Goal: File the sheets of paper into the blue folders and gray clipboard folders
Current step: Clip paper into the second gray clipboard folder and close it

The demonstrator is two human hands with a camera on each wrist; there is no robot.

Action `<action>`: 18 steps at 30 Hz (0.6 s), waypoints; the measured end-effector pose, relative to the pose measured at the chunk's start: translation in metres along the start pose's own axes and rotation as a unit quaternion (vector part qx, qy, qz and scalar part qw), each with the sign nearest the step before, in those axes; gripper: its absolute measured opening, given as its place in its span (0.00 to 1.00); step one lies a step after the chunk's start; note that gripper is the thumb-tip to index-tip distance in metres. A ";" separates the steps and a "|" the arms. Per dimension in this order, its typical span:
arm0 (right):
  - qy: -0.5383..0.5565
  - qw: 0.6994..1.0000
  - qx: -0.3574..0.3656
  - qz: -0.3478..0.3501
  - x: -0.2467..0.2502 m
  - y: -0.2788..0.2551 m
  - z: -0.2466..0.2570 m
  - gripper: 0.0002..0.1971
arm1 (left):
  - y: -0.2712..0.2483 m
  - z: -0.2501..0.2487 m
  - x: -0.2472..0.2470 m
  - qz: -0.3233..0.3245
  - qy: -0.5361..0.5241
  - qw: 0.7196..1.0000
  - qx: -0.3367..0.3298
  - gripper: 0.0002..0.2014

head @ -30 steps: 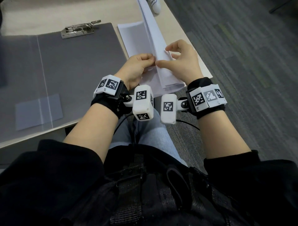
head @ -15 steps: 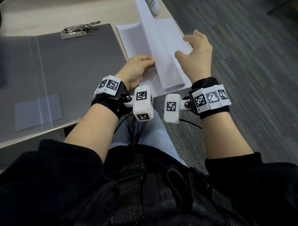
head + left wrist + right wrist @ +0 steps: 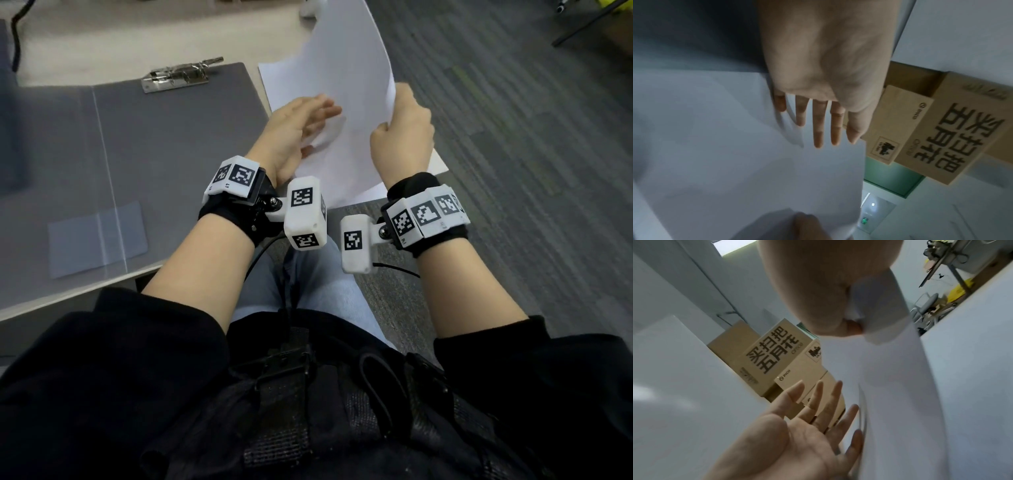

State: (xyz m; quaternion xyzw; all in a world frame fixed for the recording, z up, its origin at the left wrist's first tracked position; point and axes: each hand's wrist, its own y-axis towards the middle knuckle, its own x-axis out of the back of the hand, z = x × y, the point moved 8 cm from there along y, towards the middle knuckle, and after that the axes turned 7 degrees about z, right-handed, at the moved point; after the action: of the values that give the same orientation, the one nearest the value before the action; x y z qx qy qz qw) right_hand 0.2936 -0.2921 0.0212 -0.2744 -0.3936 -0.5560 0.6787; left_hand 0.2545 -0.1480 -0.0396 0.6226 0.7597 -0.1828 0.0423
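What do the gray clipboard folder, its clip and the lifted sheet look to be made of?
Gray clipboard folder: matte gray plastic or coated board, probably; even, dull surface with a clear pocket.
Clip: shiny silver metal with bright glints.
Lifted sheet: thin white paper; it curves where the right hand grips its edge.
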 end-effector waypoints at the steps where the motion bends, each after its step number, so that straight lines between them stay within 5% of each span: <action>1: 0.002 1.000 0.008 -0.027 0.007 -0.002 0.006 0.23 | -0.002 -0.006 0.005 -0.017 -0.012 1.000 -0.017 0.06; 8: 0.180 0.956 0.149 -0.175 0.043 -0.020 0.056 0.29 | -0.026 -0.055 0.073 -0.195 0.032 0.968 -0.154 0.10; 13: 0.287 0.912 0.244 -0.164 0.035 -0.027 0.086 0.24 | -0.039 -0.064 0.105 -0.198 0.056 0.973 -0.103 0.15; 15: 0.312 0.899 0.264 -0.157 0.028 -0.029 0.095 0.23 | -0.054 -0.078 0.121 -0.238 0.051 0.958 -0.152 0.07; 18: 0.341 0.890 0.275 -0.128 0.018 -0.027 0.107 0.24 | -0.084 -0.107 0.144 -0.297 0.070 0.917 -0.256 0.07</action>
State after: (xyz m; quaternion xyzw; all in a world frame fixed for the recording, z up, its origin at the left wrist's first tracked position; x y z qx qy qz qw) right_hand 0.2438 -0.2213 0.0919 0.1830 -0.3069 -0.5668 0.7423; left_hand 0.1590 0.0080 0.0372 0.3473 0.9315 0.0581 0.0911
